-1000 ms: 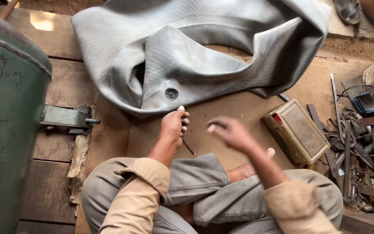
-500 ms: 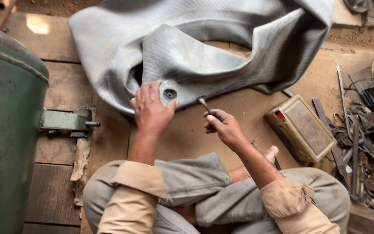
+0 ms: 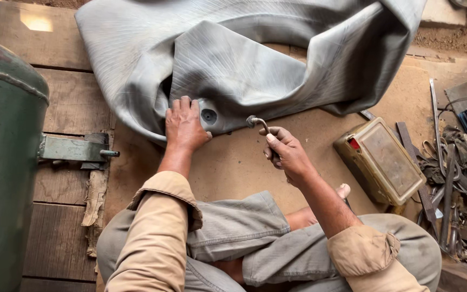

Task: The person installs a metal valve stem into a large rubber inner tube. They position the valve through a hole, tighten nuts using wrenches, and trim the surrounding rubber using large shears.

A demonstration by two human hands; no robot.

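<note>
A large grey rubber inner tube [image 3: 255, 59] lies folded on the wooden floor in front of me. Near its lower fold is a round valve hole [image 3: 209, 115]. My left hand [image 3: 184, 125] presses flat on the tube just left of that hole. My right hand [image 3: 286, 154] grips a thin bent metal tool [image 3: 257, 124] whose curved tip points toward the hole, a short way to its right. I sit cross-legged in grey trousers and tan sleeves.
A big green metal tank [image 3: 4, 162] with a bracket [image 3: 74, 150] fills the left side. A tan rectangular box [image 3: 380, 160] sits to the right. Beyond it lies a pile of metal tools and scrap [image 3: 455, 167].
My left hand moved up from the floor onto the tube beside the valve hole. My right hand rose and brought the bent tool closer to the hole.
</note>
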